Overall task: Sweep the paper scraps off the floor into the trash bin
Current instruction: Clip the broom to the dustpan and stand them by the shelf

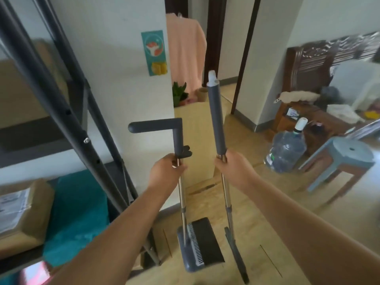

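Wooden floor [257, 233] by the shelving shows no paper scraps or bin. Left hand [164, 171] fingers are wrapped round the dustpan [197, 243] pole, right hand [232, 167] round the broom [216, 116] pole. Swinging both could knock the water jug [285, 149] nearby.

Pretty cluttered room: pale wood-look floor [257, 219], white walls [123, 58] with a teal poster [153, 52], and a dark metal shelving rack [61, 103] on the left holding cardboard boxes [22, 212]. Off to the right there's a blue stool [347, 159], a big water jug [285, 149] and a carved wooden bench [329, 64] piled with stuff.
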{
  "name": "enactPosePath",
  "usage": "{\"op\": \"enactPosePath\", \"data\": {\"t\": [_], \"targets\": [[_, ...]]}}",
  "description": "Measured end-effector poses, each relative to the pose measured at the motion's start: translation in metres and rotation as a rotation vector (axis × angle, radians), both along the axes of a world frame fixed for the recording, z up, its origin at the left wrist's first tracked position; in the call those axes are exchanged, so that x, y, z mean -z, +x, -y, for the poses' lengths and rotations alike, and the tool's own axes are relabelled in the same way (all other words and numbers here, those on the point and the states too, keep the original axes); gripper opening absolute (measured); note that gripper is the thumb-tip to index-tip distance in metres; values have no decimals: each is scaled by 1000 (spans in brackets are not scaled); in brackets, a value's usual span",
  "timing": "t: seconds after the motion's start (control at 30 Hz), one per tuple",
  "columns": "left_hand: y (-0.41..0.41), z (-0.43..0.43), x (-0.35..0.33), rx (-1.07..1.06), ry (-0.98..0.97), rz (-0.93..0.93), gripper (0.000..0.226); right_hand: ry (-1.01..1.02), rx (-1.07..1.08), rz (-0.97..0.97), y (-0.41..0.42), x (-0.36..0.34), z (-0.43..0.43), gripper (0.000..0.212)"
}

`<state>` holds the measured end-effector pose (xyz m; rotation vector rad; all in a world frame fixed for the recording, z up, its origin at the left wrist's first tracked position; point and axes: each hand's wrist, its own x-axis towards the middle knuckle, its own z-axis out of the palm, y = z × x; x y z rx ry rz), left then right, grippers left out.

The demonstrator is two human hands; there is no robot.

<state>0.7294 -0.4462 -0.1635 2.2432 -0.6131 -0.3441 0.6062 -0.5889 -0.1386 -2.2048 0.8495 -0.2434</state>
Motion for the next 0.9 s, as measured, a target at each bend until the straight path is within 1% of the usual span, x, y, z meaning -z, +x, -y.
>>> {"op": "enactPosePath", "data": {"t": [0.1, 0.27, 0.37, 0.43, 0.53, 0.67, 0.9], "targets": [[32, 20, -16, -38, -71, -5, 34, -29, -9, 43, 38, -20, 20, 14], [77, 51, -45, -91, -146, 38, 25, -110, -85, 95, 96, -59, 55, 13], [98, 68, -62, -112, -179, 82, 22, -83, -133, 146, 134, -81, 72, 19], [116, 78, -74, -136, -172, 134, 22, -84, -199, 168, 160, -96, 82, 23], [130, 88, -85, -170, -141, 186, 21, -159, -285, 213, 183, -110, 92, 17], [155, 110, -102, -234, -111, 262, 23, -168, -350, 258, 216, -130, 113, 11], [175, 132, -120, -317, -122, 256, 22, -152, -522, 319, 254, -151, 147, 8]]}}
